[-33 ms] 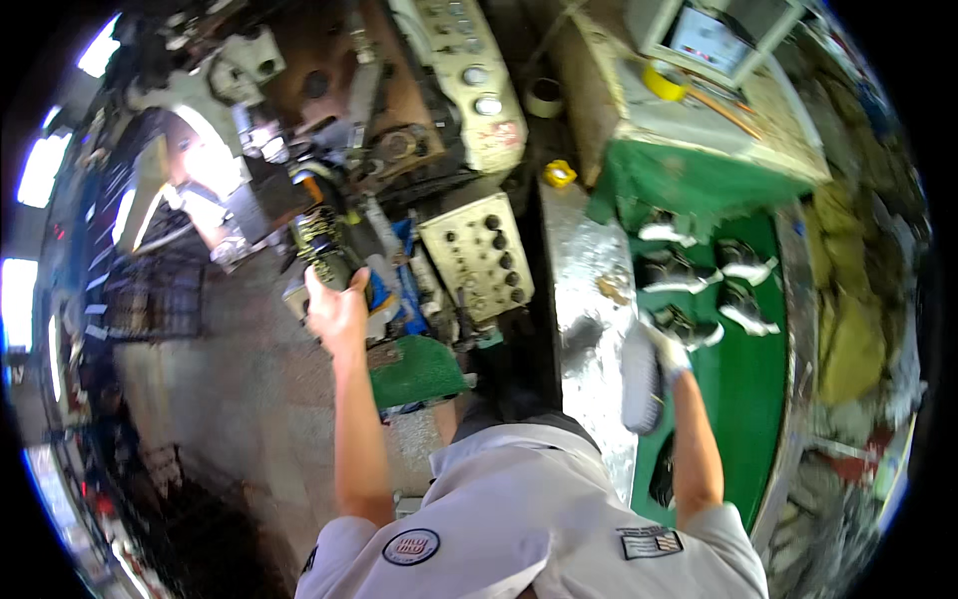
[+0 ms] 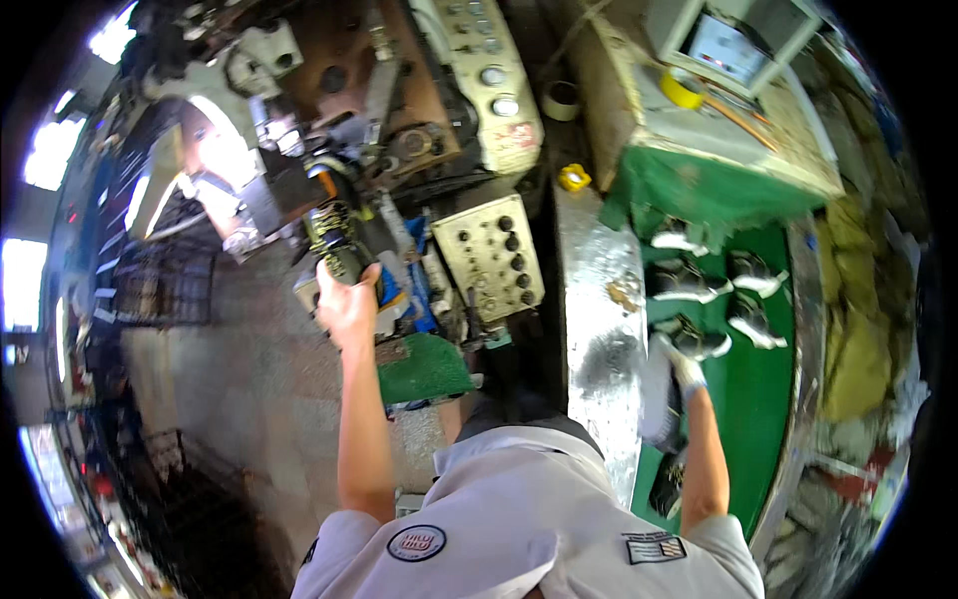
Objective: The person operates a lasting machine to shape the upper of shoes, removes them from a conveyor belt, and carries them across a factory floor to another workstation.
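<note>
My left hand (image 2: 349, 307) is closed round the near end of a dark shoe (image 2: 333, 236) with a yellow-green pattern, which sits at the machine on the left. The far end of that shoe lies close to the machine's metal parts and is partly hidden. My right hand (image 2: 683, 367), in a pale glove or wrap, grips another shoe (image 2: 656, 397) by one end. Its grey sole faces left and its dark upper shows on the right. That shoe is held over the green conveyor belt (image 2: 740, 419), next to the metal ledge (image 2: 603, 349); it is somewhat blurred.
Several black shoes with white soles, one a dark pair member (image 2: 689, 280), rest on the belt. Ahead stand a control box (image 2: 489, 258) with black knobs and a gauge panel (image 2: 496, 105). A yellow tape roll (image 2: 682, 88) sits on the cabinet. A green pad (image 2: 427, 367) lies before me.
The shoe in my right hand has turned, showing less sole and more upper, and has shifted slightly toward me over the belt. My left hand keeps its hold; the whole view has shifted a little.
</note>
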